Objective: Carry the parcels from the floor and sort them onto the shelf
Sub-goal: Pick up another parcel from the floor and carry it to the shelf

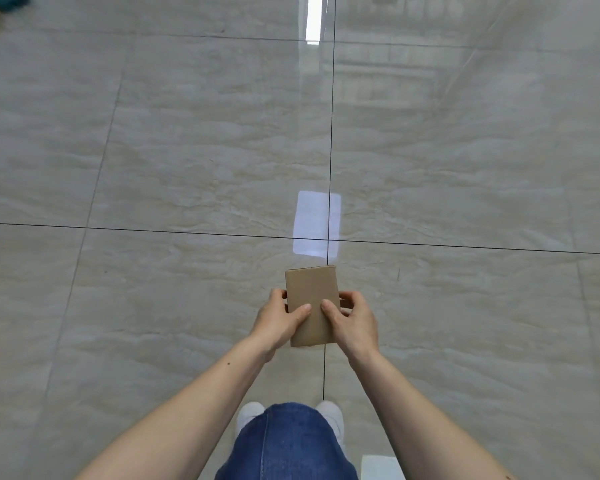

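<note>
A glossy beige marble-patterned tile floor [187, 150] fills nearly the whole view, its dark grout lines crossing just beyond the parcel; broad open tile lies ahead and to both sides, with bright rectangular light reflections on the sheen. At the far upper-left corner a blurred teal and brown shape sits at the floor's edge — too small to tell what it is. At the bottom, a blue denim trouser leg [284, 445] shows with white shoes [248, 415] on either side of it.

The small flat brown cardboard parcel [311, 299] is held in the air in front of the person, above the floor, between both hands. Its long axis runs away from the person, the broad face turned up. The left hand [281, 322] grips its left edge, thumb lying on top; the right hand [352, 323] grips the right edge likewise — fingers curled underneath.
</note>
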The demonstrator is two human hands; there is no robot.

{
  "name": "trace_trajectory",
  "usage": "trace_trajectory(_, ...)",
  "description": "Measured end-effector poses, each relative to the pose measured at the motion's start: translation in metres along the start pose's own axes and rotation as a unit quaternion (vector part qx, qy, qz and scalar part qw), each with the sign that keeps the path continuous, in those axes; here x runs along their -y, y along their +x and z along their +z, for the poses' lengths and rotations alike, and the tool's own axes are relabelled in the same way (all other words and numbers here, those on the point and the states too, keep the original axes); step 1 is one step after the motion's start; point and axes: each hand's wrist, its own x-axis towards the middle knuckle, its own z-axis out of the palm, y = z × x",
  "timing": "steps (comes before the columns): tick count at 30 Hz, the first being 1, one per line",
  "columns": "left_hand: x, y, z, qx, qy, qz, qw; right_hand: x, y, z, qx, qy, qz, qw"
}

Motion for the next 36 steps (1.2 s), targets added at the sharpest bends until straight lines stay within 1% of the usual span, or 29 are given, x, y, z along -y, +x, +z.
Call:
trace_trajectory(9, -0.115, -0.163, -0.062, -0.03, -0.027, 0.042, 0.998, 0.126, -0.13, -0.096, -0.019, 0.035, -0.036, 0.999)
trace_trajectory(17, -0.182, -0.271, -0.107, -0.03, -0.061, 0.079, 0.995, 0.212, -0.225, -0.156, -0.035, 0.076, -0.059, 0.995)
trace_trajectory(20, -0.2, -0.297, -0.122, -0.028, -0.071, 0.1, 0.992, 0.236, -0.251, -0.172, -0.025, 0.096, -0.082, 0.992)
trace_trajectory(25, -0.221, -0.332, -0.142, -0.024, -0.049, 0.162, 0.985, 0.26, -0.285, -0.192, -0.022, 0.124, -0.103, 0.987)
trace_trajectory(31, -0.229, -0.363, -0.155, -0.058, -0.055, 0.209, 0.975, 0.286, -0.321, -0.208, -0.036, 0.147, -0.111, 0.982)
trace_trajectory(36, -0.23, -0.382, -0.163, -0.087, -0.037, 0.264, 0.96, 0.308, -0.342, -0.216, -0.058, 0.131, -0.098, 0.985)
